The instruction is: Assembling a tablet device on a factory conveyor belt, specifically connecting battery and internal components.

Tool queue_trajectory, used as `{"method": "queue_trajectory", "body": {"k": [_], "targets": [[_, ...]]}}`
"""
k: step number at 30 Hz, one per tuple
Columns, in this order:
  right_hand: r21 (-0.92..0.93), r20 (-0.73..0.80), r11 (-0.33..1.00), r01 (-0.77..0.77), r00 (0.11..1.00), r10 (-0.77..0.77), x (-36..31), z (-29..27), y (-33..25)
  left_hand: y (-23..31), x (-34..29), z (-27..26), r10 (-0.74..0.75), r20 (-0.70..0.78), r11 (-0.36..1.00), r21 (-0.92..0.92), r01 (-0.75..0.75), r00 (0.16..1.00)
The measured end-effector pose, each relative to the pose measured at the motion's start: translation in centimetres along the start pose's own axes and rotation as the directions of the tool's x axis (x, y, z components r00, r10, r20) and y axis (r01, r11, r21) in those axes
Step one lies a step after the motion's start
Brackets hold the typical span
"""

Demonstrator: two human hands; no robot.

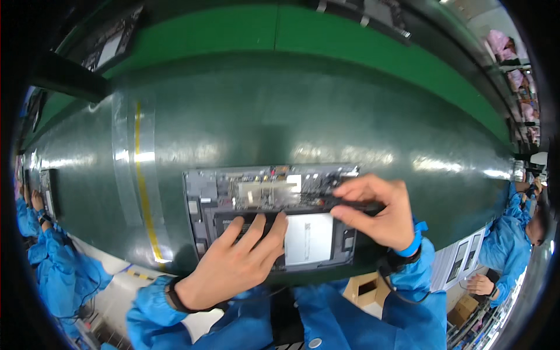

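An opened laptop base (194,226) lies in front of me with its inner parts showing. Across its far half run the circuit board and a translucent strip (265,195); a silver-white panel (309,238) fills part of the near half. My left hand (236,256) rests on the black battery area with its fingers spread, holding nothing and covering part of it. At the right side of the board, my right hand (379,213) pinches a slim black tool (364,205) between thumb and fingers. Its tip points left over the board and blends into the dark parts.
A yellow line under clear tape (144,186) crosses the green bench (262,111) to the left. Other laptop parts (108,49) sit on the far ledge. Co-workers in blue stand at both sides, one near a laptop base (49,192). An open cardboard box (366,289) is below the bench edge.
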State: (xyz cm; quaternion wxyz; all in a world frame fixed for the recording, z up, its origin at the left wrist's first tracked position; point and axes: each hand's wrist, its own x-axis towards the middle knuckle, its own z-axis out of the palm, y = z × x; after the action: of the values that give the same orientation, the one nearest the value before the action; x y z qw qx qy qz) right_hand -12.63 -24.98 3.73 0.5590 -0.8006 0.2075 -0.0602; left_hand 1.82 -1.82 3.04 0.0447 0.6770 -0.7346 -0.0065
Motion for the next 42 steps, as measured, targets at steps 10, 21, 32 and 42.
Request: {"method": "queue_trajectory", "body": {"k": [10, 21, 32, 42], "targets": [[0.207, 0.129, 0.978, 0.014, 0.991, -0.041, -0.5, 1.7, 0.7, -2.7, -1.1, 0.8, 0.365, -0.032, 0.893, 0.295, -0.341, 0.930], [-0.182, -0.006, 0.924, 0.337, 0.939, -0.344, 0.3, 3.1, 1.6, -3.3, -0.4, 2.2, 0.346, -0.150, 0.920, 0.249, -0.303, 0.926], [-0.121, 0.009, 0.854, 0.506, 0.861, -0.509, 0.2, 4.0, 3.2, -2.7, -0.2, 1.7, 0.249, -0.115, 0.958, 0.176, -0.226, 0.962], [-0.138, 0.016, 0.854, 0.502, 0.863, -0.505, 0.6, 4.3, 3.0, -3.0, -0.1, 1.5, 0.240, -0.132, 0.962, 0.162, -0.218, 0.962]]}}
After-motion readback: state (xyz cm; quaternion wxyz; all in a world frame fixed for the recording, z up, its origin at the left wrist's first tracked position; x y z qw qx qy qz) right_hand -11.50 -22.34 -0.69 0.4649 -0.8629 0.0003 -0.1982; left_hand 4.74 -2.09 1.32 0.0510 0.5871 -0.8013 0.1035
